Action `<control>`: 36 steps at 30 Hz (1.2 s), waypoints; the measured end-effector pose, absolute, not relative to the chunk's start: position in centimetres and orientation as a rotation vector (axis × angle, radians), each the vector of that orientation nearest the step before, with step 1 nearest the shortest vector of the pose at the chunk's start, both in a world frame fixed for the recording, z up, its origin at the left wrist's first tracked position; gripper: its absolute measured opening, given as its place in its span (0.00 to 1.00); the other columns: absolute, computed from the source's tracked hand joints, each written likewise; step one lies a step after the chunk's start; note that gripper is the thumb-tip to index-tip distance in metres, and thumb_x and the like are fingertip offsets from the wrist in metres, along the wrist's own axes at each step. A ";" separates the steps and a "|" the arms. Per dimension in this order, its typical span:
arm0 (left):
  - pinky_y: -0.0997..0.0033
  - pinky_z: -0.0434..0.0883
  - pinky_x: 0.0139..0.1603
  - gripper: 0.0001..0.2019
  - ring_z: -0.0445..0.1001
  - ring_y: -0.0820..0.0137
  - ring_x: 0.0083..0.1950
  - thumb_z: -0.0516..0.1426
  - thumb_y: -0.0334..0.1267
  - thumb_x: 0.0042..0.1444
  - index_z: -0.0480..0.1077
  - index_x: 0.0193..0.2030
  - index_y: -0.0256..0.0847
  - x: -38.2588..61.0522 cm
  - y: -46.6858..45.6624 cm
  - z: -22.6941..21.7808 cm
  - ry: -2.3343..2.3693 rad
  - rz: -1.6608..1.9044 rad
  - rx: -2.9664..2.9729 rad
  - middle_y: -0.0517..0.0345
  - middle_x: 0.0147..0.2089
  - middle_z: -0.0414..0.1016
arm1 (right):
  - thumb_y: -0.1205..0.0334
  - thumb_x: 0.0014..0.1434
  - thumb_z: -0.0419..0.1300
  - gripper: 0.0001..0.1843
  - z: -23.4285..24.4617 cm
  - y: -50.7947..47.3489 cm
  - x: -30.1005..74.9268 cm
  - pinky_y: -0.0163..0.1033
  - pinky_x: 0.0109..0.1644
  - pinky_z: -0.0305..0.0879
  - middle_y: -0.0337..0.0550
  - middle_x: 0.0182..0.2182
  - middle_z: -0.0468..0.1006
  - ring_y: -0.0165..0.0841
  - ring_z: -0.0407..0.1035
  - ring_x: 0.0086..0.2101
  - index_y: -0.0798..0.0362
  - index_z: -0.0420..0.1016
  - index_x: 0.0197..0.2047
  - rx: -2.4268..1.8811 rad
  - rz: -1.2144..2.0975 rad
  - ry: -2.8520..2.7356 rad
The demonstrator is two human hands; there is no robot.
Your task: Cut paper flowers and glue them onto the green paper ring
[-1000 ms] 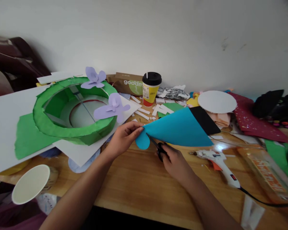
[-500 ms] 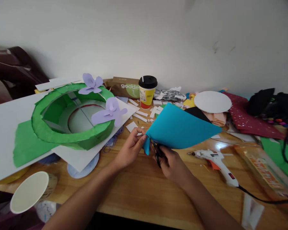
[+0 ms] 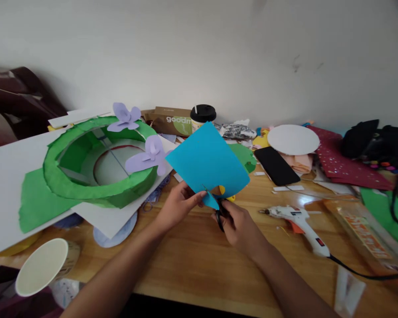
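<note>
A sheet of blue paper (image 3: 207,159) is pinched at its near edge by my left hand (image 3: 179,205), thumb on top. My right hand (image 3: 239,225) grips black-handled scissors (image 3: 220,217), with the blades at the paper's near edge. A curved cut runs there, and a small partly cut flap hangs down between my hands. To the left stands a round green paper ring (image 3: 132,190) with two purple paper flowers (image 3: 151,157) on its rim.
A white glue gun (image 3: 298,221) lies to the right, its cord trailing off. Behind are a black phone (image 3: 277,165), a lidded coffee cup (image 3: 203,113), a cardboard box (image 3: 172,120) and a white disc (image 3: 293,139). An empty paper cup (image 3: 41,267) stands front left.
The blue sheet has turned and swung to the left, uncovering the phone and a green paper piece. It now hides most of the coffee cup. The cut flap points more to the right.
</note>
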State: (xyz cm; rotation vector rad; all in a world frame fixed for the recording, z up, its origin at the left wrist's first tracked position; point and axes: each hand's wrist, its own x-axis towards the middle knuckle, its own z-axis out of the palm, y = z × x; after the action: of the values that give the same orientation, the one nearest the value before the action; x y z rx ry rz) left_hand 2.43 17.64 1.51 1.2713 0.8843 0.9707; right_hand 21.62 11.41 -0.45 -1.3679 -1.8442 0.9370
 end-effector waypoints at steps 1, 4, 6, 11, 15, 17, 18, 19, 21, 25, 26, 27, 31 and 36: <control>0.70 0.72 0.32 0.15 0.74 0.71 0.29 0.64 0.46 0.52 0.69 0.35 0.37 2.4 17.7 1.8 0.891 0.969 1.273 0.56 0.30 0.76 | 0.68 0.58 0.54 0.06 -0.4 11.4 21.6 0.39 0.36 0.67 0.47 0.35 0.78 0.38 0.73 0.35 0.51 0.66 0.40 -1.366 0.925 -1.850; 0.70 0.72 0.34 0.13 0.74 0.71 0.29 0.63 0.46 0.53 0.71 0.32 0.36 2.1 17.8 2.2 0.909 0.947 1.287 0.55 0.28 0.77 | 0.68 0.58 0.54 0.06 -0.4 11.5 21.6 0.38 0.34 0.65 0.45 0.33 0.77 0.36 0.72 0.32 0.51 0.65 0.40 -1.372 0.886 -1.855; 0.70 0.72 0.36 0.13 0.74 0.71 0.30 0.64 0.45 0.53 0.74 0.30 0.35 1.9 17.9 2.1 0.908 0.925 1.294 0.55 0.28 0.78 | 0.68 0.58 0.54 0.04 -0.3 11.5 21.6 0.37 0.33 0.64 0.44 0.31 0.76 0.35 0.70 0.30 0.52 0.65 0.38 -1.380 0.858 -1.852; 0.68 0.73 0.38 0.12 0.76 0.70 0.32 0.66 0.44 0.51 0.77 0.34 0.36 1.7 18.5 1.2 0.802 0.916 1.164 0.53 0.33 0.81 | 0.66 0.60 0.55 0.04 -0.2 11.5 21.5 0.37 0.34 0.65 0.45 0.32 0.76 0.35 0.71 0.31 0.52 0.66 0.40 -1.372 0.922 -1.847; 0.66 0.74 0.38 0.15 0.77 0.68 0.33 0.68 0.45 0.47 0.77 0.37 0.36 2.5 18.4 0.4 0.720 0.995 1.018 0.52 0.35 0.81 | 0.64 0.60 0.56 0.05 -0.2 11.3 21.5 0.37 0.33 0.65 0.43 0.30 0.75 0.35 0.71 0.30 0.53 0.66 0.41 -1.347 0.987 -1.824; 0.65 0.73 0.42 0.15 0.77 0.67 0.36 0.68 0.44 0.47 0.77 0.38 0.37 3.0 18.0 0.3 0.701 1.032 0.958 0.51 0.37 0.81 | 0.64 0.61 0.55 0.05 -0.3 11.3 21.5 0.37 0.34 0.66 0.44 0.30 0.75 0.35 0.71 0.30 0.53 0.66 0.41 -1.345 0.985 -1.817; 0.65 0.73 0.44 0.14 0.78 0.66 0.38 0.68 0.43 0.48 0.78 0.39 0.37 3.3 17.8 0.3 0.689 1.053 0.932 0.52 0.39 0.81 | 0.64 0.60 0.55 0.06 -0.3 11.4 21.5 0.37 0.34 0.66 0.45 0.31 0.76 0.35 0.71 0.31 0.53 0.67 0.42 -1.344 0.980 -1.817; 0.65 0.73 0.46 0.13 0.78 0.66 0.40 0.67 0.42 0.48 0.78 0.40 0.38 3.6 17.6 0.3 0.682 1.075 0.907 0.52 0.40 0.81 | 0.64 0.60 0.55 0.06 -0.3 11.4 21.5 0.38 0.35 0.67 0.45 0.32 0.76 0.36 0.72 0.31 0.53 0.67 0.42 -1.345 0.976 -1.821; 0.65 0.72 0.48 0.13 0.78 0.65 0.43 0.67 0.38 0.48 0.78 0.42 0.40 4.0 17.1 0.5 0.680 1.121 0.863 0.53 0.42 0.81 | 0.65 0.60 0.56 0.07 -0.4 11.4 21.5 0.38 0.36 0.67 0.47 0.33 0.77 0.37 0.72 0.33 0.53 0.68 0.42 -1.353 0.962 -1.831; 0.64 0.71 0.50 0.15 0.77 0.62 0.48 0.68 0.36 0.47 0.78 0.43 0.40 4.4 16.7 0.7 0.710 1.166 0.830 0.52 0.45 0.81 | 0.66 0.58 0.56 0.06 -0.6 11.4 21.3 0.38 0.36 0.67 0.48 0.33 0.77 0.38 0.72 0.34 0.52 0.69 0.41 -1.380 0.921 -1.837; 0.64 0.71 0.51 0.15 0.76 0.61 0.49 0.68 0.37 0.47 0.78 0.42 0.39 4.5 16.7 0.7 0.715 1.171 0.834 0.51 0.45 0.81 | 0.67 0.58 0.56 0.06 -0.7 11.4 21.3 0.38 0.36 0.67 0.48 0.33 0.77 0.39 0.73 0.34 0.52 0.69 0.40 -1.382 0.918 -1.832; 0.63 0.71 0.51 0.15 0.76 0.60 0.50 0.68 0.37 0.46 0.78 0.42 0.38 4.6 16.8 0.7 0.719 1.179 0.839 0.50 0.46 0.81 | 0.67 0.58 0.55 0.06 -0.7 11.4 21.2 0.38 0.37 0.67 0.48 0.33 0.77 0.39 0.73 0.34 0.52 0.69 0.40 -1.381 0.920 -1.827; 0.61 0.71 0.52 0.16 0.76 0.59 0.50 0.67 0.36 0.47 0.78 0.44 0.38 5.3 17.5 0.8 0.706 1.189 0.859 0.49 0.48 0.80 | 0.67 0.58 0.53 0.05 -0.6 11.7 21.2 0.39 0.37 0.66 0.48 0.34 0.78 0.38 0.72 0.34 0.52 0.68 0.39 -1.384 0.941 -1.777; 0.61 0.73 0.47 0.14 0.78 0.61 0.43 0.67 0.38 0.47 0.78 0.41 0.36 7.0 18.7 0.7 0.710 1.169 0.874 0.49 0.42 0.81 | 0.67 0.59 0.52 0.05 -0.8 12.2 21.6 0.38 0.36 0.64 0.45 0.32 0.77 0.36 0.70 0.32 0.53 0.68 0.38 -1.383 0.936 -1.673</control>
State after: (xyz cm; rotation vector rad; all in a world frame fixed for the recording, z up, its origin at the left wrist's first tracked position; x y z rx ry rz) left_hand 6.96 18.69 0.66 0.8740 0.7105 1.1694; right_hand 21.62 12.19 -0.81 -1.3827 -1.6732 0.9361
